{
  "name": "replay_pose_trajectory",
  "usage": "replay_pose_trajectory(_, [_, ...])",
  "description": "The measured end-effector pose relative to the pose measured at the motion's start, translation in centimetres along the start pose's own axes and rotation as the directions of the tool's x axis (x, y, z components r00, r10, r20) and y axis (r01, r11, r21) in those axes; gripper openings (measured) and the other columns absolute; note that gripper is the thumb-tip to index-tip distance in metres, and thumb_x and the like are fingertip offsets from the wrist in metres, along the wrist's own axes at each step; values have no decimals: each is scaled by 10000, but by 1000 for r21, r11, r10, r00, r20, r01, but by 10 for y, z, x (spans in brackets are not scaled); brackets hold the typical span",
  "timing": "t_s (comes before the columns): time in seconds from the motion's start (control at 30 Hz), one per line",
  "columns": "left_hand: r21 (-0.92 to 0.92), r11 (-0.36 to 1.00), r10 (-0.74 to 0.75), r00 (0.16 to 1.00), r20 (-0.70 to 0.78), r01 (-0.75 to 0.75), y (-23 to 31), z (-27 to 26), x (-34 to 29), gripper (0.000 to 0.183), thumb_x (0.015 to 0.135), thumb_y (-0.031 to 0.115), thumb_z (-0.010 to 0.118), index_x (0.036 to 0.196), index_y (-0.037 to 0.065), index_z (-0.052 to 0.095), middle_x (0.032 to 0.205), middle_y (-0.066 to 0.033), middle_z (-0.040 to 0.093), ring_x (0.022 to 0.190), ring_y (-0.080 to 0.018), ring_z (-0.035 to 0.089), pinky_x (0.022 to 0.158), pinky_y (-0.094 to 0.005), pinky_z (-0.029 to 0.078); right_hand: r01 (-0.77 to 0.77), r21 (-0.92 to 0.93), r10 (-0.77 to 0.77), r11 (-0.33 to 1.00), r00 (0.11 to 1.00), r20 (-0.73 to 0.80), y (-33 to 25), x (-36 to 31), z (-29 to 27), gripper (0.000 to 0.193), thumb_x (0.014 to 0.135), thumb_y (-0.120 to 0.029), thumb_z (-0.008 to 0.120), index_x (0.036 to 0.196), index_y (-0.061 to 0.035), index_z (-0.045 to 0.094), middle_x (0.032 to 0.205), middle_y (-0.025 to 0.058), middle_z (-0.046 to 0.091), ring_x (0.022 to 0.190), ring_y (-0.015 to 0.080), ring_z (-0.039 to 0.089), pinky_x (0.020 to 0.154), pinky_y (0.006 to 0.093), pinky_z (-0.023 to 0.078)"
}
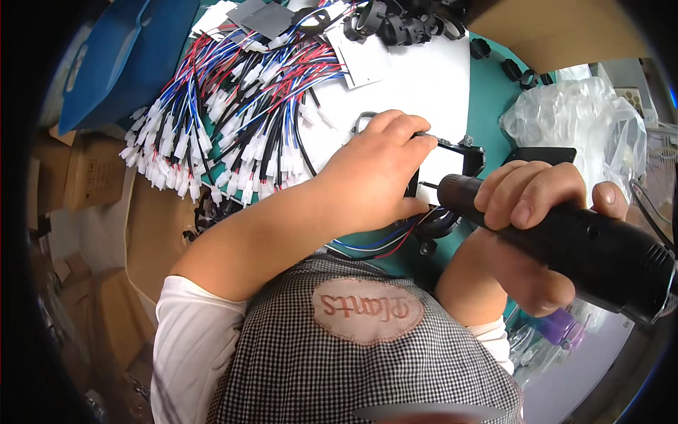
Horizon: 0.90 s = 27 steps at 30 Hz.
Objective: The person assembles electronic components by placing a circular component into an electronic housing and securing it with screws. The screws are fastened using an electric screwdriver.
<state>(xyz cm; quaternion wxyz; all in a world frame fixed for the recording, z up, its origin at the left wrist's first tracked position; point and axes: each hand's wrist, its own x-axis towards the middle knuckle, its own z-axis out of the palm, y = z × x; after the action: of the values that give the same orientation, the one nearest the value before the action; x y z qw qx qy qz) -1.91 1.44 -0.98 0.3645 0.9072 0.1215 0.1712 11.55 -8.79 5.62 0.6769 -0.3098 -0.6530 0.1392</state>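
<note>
My right hand [533,192] is wrapped round a black electric screwdriver [600,247], held nearly level at the right. Its thin bit points left, and the tip is close to or touching a black plastic frame [474,158]. Across that frame lies my left hand [374,173], fingers over the far side and thumb on the near side, gripping it and hiding much of it. A white surface shows through or inside the frame. Red, blue and white wires [381,249] run out below my left thumb, beside a rounded black part [439,225].
A large heap of wire leads with white connectors [233,134] covers the table's left, by a blue bin [116,60]. Black ring-shaped parts [402,28] lie at the back. Clear plastic bags [572,116] and a cardboard box [558,28] stand right. Cartons [99,169] are lower left.
</note>
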Motion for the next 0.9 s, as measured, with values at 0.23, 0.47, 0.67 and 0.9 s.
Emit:
replay_pose_trajectory(0.23, [-14, 1000, 8, 1000, 12, -8, 1, -2, -2, 730, 600, 188, 816, 1243, 30, 508, 1332, -170, 433, 1260, -381, 364, 1023, -445, 375, -76, 14, 74, 997, 991, 114, 3, 2, -4, 759, 817, -416, 703, 1353, -58, 301, 788, 91, 545, 566, 194, 557, 510, 334, 506])
replay_pose_trajectory(0.47, [16, 1000, 23, 999, -42, -22, 0, 1, -3, 612, 639, 182, 791, 1165, -24, 554, 1296, -158, 464, 1248, -328, 391, 1007, -404, 402, -195, -32, 197, 980, 953, 230, 3, 12, 1, 764, 788, -366, 748, 1334, -50, 317, 757, 91, 550, 557, 192, 558, 515, 324, 512])
replay_pose_trajectory(0.67, [39, 999, 12, 1000, -23, -11, 3, -1, 0, 621, 647, 207, 794, 1175, -13, 553, 1324, -156, 442, 1258, -330, 382, 1021, -408, 389, -93, -34, 94, 995, 995, 24, 9, -3, 12, 716, 830, -468, 670, 1293, -52, 316, 705, 81, 520, 479, 171, 504, 432, 294, 462])
replay_pose_trajectory(0.9, [-33, 999, -2, 998, -61, 0, -3, 7, -7, 676, 609, 249, 813, 1183, 14, 544, 1391, -242, 341, 1243, -423, 378, 1026, -445, 371, -92, 63, 109, 994, 930, -350, 4, -19, 20, 680, 819, -406, 704, 1283, -58, 351, 775, 116, 559, 590, 202, 552, 532, 324, 493])
